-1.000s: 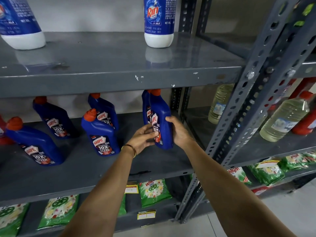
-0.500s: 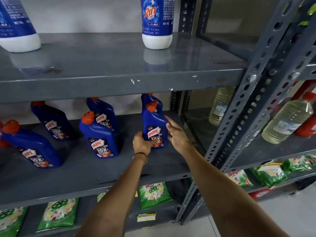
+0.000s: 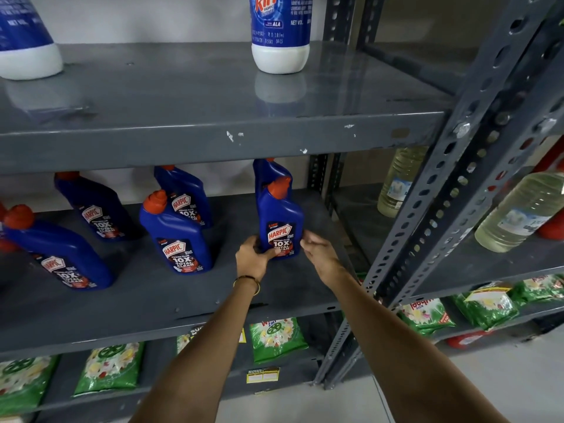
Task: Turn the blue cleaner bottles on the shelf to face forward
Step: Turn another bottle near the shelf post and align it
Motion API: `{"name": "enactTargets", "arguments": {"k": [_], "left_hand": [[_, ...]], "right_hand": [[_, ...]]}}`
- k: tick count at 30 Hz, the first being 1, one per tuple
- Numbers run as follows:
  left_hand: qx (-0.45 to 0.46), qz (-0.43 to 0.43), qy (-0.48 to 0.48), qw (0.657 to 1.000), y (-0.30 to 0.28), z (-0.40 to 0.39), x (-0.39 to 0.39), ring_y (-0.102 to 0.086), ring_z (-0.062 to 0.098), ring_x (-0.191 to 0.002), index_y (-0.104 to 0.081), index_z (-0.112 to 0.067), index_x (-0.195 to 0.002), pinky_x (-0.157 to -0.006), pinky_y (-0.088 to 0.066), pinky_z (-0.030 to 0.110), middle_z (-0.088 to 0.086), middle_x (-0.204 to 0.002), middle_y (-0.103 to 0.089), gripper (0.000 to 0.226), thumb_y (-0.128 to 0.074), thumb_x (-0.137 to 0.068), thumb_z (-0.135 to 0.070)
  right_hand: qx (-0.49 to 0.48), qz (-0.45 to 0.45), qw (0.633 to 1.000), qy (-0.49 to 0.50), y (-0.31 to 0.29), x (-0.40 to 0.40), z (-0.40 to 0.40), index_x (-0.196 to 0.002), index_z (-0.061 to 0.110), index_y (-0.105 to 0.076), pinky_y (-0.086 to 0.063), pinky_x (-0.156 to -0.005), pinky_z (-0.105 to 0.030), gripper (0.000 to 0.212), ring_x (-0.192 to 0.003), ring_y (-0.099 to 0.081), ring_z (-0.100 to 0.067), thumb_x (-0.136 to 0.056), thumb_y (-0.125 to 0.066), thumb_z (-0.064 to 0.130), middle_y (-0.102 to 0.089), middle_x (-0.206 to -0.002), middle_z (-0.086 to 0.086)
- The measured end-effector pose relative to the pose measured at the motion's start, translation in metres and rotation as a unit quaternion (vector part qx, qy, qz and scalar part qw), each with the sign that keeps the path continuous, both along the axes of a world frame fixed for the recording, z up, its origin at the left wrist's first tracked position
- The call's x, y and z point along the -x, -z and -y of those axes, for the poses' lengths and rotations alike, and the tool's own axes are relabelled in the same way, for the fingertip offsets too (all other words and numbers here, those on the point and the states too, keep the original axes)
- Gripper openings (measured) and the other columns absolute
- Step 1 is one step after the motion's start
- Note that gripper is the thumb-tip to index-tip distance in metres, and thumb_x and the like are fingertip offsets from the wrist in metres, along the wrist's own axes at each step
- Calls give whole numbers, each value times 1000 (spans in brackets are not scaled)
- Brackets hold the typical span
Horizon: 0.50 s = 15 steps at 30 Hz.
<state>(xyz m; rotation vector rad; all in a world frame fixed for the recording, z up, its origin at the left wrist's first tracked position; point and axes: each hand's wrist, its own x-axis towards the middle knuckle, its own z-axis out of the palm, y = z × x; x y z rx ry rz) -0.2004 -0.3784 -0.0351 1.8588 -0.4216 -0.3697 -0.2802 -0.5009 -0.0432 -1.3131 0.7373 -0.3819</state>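
Note:
Several blue Harpic cleaner bottles with red caps stand on the grey middle shelf [image 3: 152,303]. The rightmost front bottle [image 3: 279,215] stands upright with its label facing me. My left hand [image 3: 253,257] grips its lower left corner. My right hand [image 3: 317,250] touches its lower right edge with fingers curled. Another bottle [image 3: 270,172] stands directly behind it, mostly hidden. To the left stand a front bottle [image 3: 175,233], one behind it [image 3: 186,193], a back bottle [image 3: 94,206] and a far-left bottle [image 3: 58,251], all showing labels.
White and blue Rin bottles [image 3: 280,29] stand on the upper shelf. A slotted grey upright [image 3: 427,215] runs diagonally on the right, with clear oil bottles [image 3: 518,212] beyond it. Green detergent packets [image 3: 276,338] lie on the lower shelf.
The rightmost bottle was held side-on above the shelf, then was turned and set down with its label to the front. Both hands slid down to its base.

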Motion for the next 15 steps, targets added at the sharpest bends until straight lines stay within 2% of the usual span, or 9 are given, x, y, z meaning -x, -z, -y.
{"name": "enactTargets", "arguments": {"k": [2, 5, 9, 15], "left_hand": [[-7, -5, 4, 1000, 3, -2, 2, -62, 21, -90, -62, 1, -101, -78, -48, 29, 16, -103, -69, 34, -75, -72, -10], [-11, -12, 2, 1000, 8, -3, 5, -63, 24, -91, -63, 0, -99, -80, -49, 31, 16, -101, -70, 28, -72, -75, -9], [-17, -15, -16, 1000, 9, -2, 7, -60, 20, -89, -63, -1, -100, -87, -51, 35, 18, -104, -70, 27, -70, -76, -9], [-28, -9, -35, 999, 11, -7, 15, -63, 25, -94, -64, 0, -101, -84, -50, 31, 18, -104, -70, 30, -73, -74, -10]], "right_hand": [[42, -22, 999, -27, 9, 2, -2, -132, 2, -46, -42, -103, -33, 42, -118, -51, -19, -91, -50, 1, -54, -132, -11], [88, -23, 995, -52, 9, 3, -6, -130, -1, -47, -48, -92, -25, 44, -110, -53, -20, -87, -54, -4, -56, -122, -8], [129, -42, 990, -42, 14, 2, -5, -129, 2, -50, -45, -103, -42, 45, -117, -57, -31, -85, -59, -1, -60, -126, -20], [161, -63, 984, -35, 14, 12, -8, -128, 2, -52, -45, -104, -42, 42, -116, -58, -29, -86, -59, 4, -62, -125, -19]]}}
